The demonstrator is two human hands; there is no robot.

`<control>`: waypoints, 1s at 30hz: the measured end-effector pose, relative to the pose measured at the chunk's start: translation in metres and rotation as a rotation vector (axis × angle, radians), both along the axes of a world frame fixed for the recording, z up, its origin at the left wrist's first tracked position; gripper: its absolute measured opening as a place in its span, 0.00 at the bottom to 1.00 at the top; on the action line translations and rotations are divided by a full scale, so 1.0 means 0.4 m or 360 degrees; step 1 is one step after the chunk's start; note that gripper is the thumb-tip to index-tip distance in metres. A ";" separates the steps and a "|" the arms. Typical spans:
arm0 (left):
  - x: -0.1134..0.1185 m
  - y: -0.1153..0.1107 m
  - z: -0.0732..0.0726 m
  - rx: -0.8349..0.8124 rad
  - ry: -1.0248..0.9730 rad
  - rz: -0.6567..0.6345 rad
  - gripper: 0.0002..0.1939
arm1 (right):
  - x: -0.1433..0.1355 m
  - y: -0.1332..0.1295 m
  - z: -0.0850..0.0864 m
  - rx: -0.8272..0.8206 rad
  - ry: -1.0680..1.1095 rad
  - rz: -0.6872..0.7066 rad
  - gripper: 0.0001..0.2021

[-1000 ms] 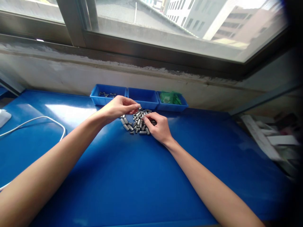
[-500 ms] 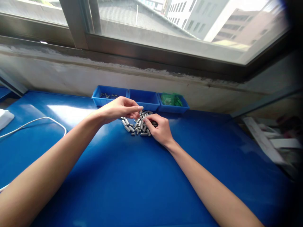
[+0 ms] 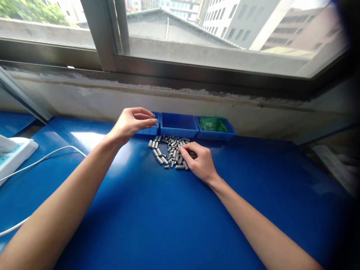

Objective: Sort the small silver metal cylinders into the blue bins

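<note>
A pile of small metal screws and cylindrical standoffs lies on the blue table. My left hand is raised over the left blue bin, thumb and fingertips close together in a pinch. Anything between those tips is too small to make out. At the right side of the pile, my right hand rests with thumb and forefinger pinched against the metal pieces. What it grips there is hidden. Several standoffs lie in a loose curve at the pile's left.
Beside the left bin stand a middle blue bin and a right blue bin holding green bags. A white power strip with a white cable is at the left. A window frame runs behind the table.
My left hand has moved left, from above the pile to above the left bin. My right hand stays at the pile. The whole view has shifted slightly.
</note>
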State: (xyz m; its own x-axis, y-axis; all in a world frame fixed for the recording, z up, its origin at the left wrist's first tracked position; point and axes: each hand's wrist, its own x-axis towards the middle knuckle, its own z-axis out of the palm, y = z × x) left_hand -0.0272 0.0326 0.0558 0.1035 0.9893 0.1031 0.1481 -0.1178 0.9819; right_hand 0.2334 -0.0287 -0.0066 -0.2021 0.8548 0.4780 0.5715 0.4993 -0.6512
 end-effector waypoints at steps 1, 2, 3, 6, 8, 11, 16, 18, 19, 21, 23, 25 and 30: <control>-0.011 0.007 -0.005 0.0070 0.0057 0.0110 0.25 | 0.000 0.000 0.000 0.0005 0.0000 0.0001 0.08; -0.021 0.013 -0.011 0.0142 0.0121 0.0238 0.23 | 0.001 -0.001 0.000 0.0007 -0.0002 0.0003 0.08; -0.029 0.019 -0.017 0.0197 0.0182 0.0339 0.21 | 0.002 -0.001 -0.001 0.0004 -0.0003 0.0003 0.08; -0.038 0.028 -0.028 0.0272 0.0284 0.0520 0.17 | 0.004 0.000 -0.004 -0.0010 -0.0006 -0.0002 0.08; -0.033 0.028 -0.028 0.0312 0.0310 0.0534 0.16 | 0.005 0.001 -0.006 -0.0021 -0.0010 -0.0008 0.08; -0.014 0.021 -0.018 0.0375 0.0371 0.0368 0.14 | 0.006 0.002 -0.004 -0.0031 -0.0011 -0.0009 0.09; 0.009 0.005 -0.001 0.0436 0.0894 -0.0206 0.11 | 0.006 -0.003 -0.001 -0.0026 -0.0001 -0.0050 0.09; 0.011 -0.002 -0.001 0.0447 0.1234 -0.0435 0.10 | 0.006 -0.007 -0.006 0.0028 0.0029 -0.0072 0.08; 0.012 -0.006 -0.003 0.0447 0.1384 -0.0494 0.11 | 0.006 -0.008 -0.008 0.0071 0.0043 -0.0083 0.09; 0.016 -0.012 -0.007 0.0439 0.1605 -0.0513 0.13 | 0.005 -0.008 -0.009 0.0170 0.0069 -0.0107 0.09; 0.021 -0.017 -0.010 0.0417 0.1726 -0.0503 0.16 | 0.006 -0.010 0.008 0.0218 0.0086 -0.0117 0.10; 0.026 -0.022 -0.009 0.0396 0.1787 -0.0525 0.17 | 0.008 -0.029 0.050 0.0177 0.0115 -0.0079 0.09; 0.029 -0.031 0.005 0.0356 0.1818 -0.0586 0.19 | -0.016 -0.242 0.151 -0.0581 0.0272 0.0481 0.11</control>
